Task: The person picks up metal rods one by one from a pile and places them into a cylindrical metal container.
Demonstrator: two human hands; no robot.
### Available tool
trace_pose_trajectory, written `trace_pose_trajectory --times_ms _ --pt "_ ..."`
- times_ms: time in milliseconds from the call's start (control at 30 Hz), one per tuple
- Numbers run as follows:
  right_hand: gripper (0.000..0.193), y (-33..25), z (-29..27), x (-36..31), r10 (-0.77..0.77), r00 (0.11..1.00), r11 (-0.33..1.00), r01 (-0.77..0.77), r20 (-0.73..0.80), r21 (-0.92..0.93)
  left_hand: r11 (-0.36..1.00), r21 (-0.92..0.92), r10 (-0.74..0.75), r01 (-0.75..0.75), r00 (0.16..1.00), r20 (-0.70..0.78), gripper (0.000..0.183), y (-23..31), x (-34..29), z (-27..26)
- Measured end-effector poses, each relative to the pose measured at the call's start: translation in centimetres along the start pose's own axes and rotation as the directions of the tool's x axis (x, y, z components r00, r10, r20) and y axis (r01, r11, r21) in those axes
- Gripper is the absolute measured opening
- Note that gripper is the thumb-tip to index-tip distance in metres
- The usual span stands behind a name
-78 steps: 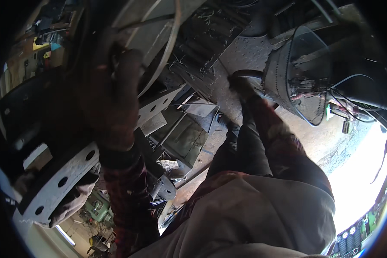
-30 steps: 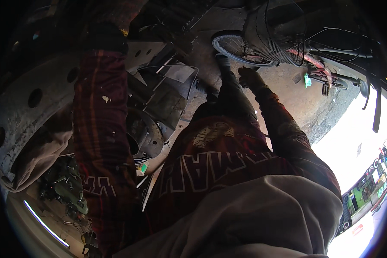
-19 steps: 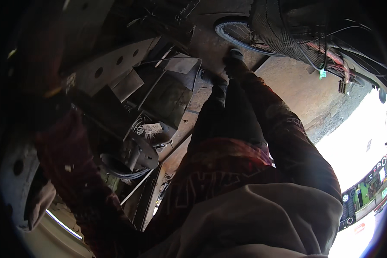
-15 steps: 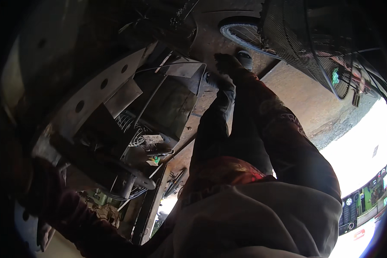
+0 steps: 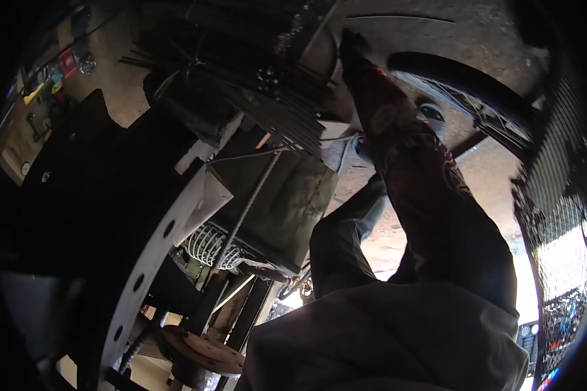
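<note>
My right arm (image 5: 404,124), in a dark red patterned sleeve, stretches forward to the far upper middle. At its end my right hand (image 5: 354,47) shows as a dark shape over the floor. Its fingers look stretched out and apart, and I see nothing held in them. Just left of it lies a bundle of thin metal rods (image 5: 274,117). My left hand is out of view.
A wheel with a black tyre (image 5: 466,81) and a mesh panel (image 5: 557,208) stand on the right. At left are a metal strip with holes (image 5: 139,281), a wire coil (image 5: 212,246), a dark box-like block (image 5: 274,202) and a round flanged metal piece (image 5: 205,352).
The view has shifted, and the rod bundle shows more plainly. My right arm reaches farther up the picture. My left arm, earlier at lower left, has gone out of view. My legs have moved.
</note>
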State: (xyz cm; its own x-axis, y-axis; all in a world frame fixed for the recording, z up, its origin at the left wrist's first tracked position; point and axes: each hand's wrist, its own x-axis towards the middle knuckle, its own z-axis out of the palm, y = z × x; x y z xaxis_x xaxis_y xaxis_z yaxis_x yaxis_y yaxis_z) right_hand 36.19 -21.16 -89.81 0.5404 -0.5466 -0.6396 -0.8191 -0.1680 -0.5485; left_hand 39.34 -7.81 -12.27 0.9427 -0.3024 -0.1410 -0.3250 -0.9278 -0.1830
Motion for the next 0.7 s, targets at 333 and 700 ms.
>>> trace_pose_trajectory --times_ms 333,700 --pt "0.031 2.4 1.4 5.6 0.068 0.997 0.973 -0.073 -0.032 -0.221 0.993 0.009 -0.118 0.118 0.992 0.045 0.053 -0.8 0.2 1.4" --pt "0.032 1.9 3.9 6.6 0.116 0.993 0.963 -0.108 0.019 -0.247 0.981 0.04 -0.193 0.192 0.98 0.04 0.053 -0.8 -0.1 0.2"
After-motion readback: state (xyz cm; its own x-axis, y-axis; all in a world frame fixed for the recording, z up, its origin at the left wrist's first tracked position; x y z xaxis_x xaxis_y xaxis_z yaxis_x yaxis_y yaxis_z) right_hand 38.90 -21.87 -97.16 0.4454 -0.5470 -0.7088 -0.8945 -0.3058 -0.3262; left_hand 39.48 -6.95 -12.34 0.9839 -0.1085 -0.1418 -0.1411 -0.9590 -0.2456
